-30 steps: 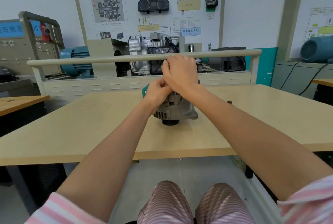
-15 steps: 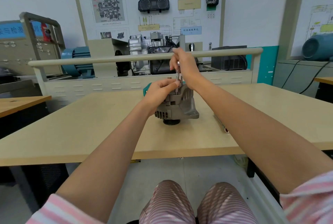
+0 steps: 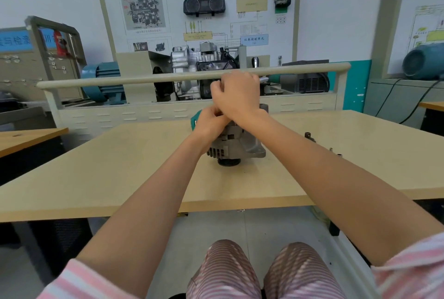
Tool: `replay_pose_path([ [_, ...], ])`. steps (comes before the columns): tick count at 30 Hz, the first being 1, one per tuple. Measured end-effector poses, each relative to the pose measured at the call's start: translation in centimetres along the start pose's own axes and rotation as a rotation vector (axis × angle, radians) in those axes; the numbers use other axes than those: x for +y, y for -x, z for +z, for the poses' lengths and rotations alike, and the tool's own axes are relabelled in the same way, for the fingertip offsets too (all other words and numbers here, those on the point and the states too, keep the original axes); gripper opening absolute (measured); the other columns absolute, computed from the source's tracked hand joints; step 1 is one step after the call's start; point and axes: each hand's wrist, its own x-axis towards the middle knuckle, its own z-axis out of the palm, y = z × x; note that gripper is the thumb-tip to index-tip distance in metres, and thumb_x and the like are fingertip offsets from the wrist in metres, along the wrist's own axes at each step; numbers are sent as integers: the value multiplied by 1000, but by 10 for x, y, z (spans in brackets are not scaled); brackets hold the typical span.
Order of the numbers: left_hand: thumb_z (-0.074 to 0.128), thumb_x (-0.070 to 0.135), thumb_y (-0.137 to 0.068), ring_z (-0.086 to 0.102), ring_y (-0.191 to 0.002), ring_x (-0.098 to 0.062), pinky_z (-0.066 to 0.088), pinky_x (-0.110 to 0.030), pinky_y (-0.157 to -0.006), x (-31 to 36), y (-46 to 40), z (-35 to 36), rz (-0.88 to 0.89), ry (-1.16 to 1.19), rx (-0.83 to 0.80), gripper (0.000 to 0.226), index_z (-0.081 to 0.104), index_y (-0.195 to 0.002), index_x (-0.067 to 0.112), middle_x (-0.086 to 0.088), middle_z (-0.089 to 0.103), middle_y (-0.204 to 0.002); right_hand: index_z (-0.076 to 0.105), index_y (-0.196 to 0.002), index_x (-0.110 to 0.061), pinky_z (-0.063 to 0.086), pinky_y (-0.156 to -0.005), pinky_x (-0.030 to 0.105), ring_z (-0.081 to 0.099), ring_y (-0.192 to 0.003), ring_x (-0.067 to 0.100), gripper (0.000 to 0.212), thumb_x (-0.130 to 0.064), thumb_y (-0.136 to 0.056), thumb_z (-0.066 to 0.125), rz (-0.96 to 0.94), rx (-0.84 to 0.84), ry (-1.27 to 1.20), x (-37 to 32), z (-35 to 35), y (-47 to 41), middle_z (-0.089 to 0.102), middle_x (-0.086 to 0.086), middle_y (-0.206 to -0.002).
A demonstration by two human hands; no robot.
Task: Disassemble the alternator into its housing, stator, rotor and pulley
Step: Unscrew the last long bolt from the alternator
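Nearest the camera, striped trousers and 2 bare forearms run up to the alternator (image 3: 236,145), which stands pulley-down near the middle of the table (image 3: 96,173). The left hand (image 3: 210,122) curls against its upper left side, fingers bent round something I cannot make out; the right hand (image 3: 236,98) is closed in a fist just above it, apparently round a tool or fastener hidden by the knuckles, so what it grips I cannot tell. Judging by the cast metal body, the alternator is heavy, rigid and not fragile, best held by its ribbed housing or mounting lug rather than the small pulley (image 3: 228,161). To the right, well apart, lie small loose metal parts (image 3: 310,135) that a swinging elbow could scatter. A teal object (image 3: 195,118) peeks out behind the left hand. Farther off stand a rail (image 3: 120,81) and a training board (image 3: 199,10)
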Motion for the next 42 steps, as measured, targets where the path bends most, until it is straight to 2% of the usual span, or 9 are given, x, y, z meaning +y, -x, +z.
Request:
replay_pose_path([
  [5, 57, 23, -95, 66, -102, -19, 50, -31, -89, 1, 1, -1, -26, 47, -101, 16, 71, -101, 17, -2, 73, -100, 36, -46, -14, 30, -57, 23, 32, -45, 14, 47, -19, -92, 46, 156, -155, -669, 4, -3, -8, 34, -4, -43],
  [10, 63, 17, -91, 70, -95, -13, 54, -25, -85, 0, 1, -7, -29, 148, -131, 19, 72, -108, 19, 0, 75, -100, 40, -43, -11, 45, -73, 26, 48, -57, 16, 48, -13, -91, 44, 395, -230, -1099, 9, -2, -15, 44, 0, -44],
  [14, 69, 13, -87, 70, -79, -6, 54, -21, -73, -1, -2, -6, -16, 129, -71, 13, 73, -98, 17, 7, 75, -82, 48, -50, -8, 41, -59, 18, 42, -51, 10, 42, -13, -92, 43, 205, -164, -785, 11, -4, -6, 50, -1, -49],
  [18, 61, -1, -85, 61, -56, -1, 46, -11, -50, 2, -4, -4, 6, 54, -3, 26, 63, -71, 20, 11, 66, -56, 44, -58, -16, 34, -89, 34, 46, -75, 18, 32, -24, -89, 44, 67, -8, -158, 1, 0, 2, 45, -5, -64],
  [22, 54, 7, -90, 51, -62, -7, 40, -14, -47, 3, -5, 3, -1, -46, 72, 21, 58, -78, 25, 3, 61, -70, 58, -104, -9, 31, -92, 39, 51, -101, 29, 33, -32, -88, 41, 104, -9, 216, -4, 4, 6, 59, 10, -105],
  [28, 58, 6, -88, 61, -69, -8, 46, -14, -56, 0, 1, 0, 21, 12, 4, 23, 63, -74, 24, 11, 68, -62, 40, -52, -15, 35, -86, 31, 40, -64, 16, 39, -20, -90, 46, 67, 25, -296, -2, 0, 2, 37, -5, -54],
  [31, 60, 16, -92, 64, -85, -19, 53, -33, -77, -1, 2, -4, 32, 40, -89, 15, 71, -88, 26, -6, 74, -90, 37, -47, -12, 32, -57, 25, 34, -50, 16, 45, -12, -91, 46, 225, -51, -768, -1, -4, -3, 36, 1, -46],
  [35, 65, 24, -90, 69, -89, -8, 54, -27, -81, -4, -2, -7, 16, 65, -126, 14, 72, -102, 27, 7, 76, -92, 36, -41, -12, 38, -51, 15, 40, -50, 14, 50, -8, -91, 42, 426, -159, -1174, 7, -11, -11, 41, 2, -43],
  [42, 67, 12, -88, 64, -70, -10, 52, -21, -61, 1, -3, -2, 8, 62, -42, 13, 68, -80, 22, 7, 70, -71, 44, -56, -11, 39, -69, 30, 41, -57, 16, 36, -17, -92, 44, 142, -103, -552, 7, -5, -3, 44, 3, -55],
])
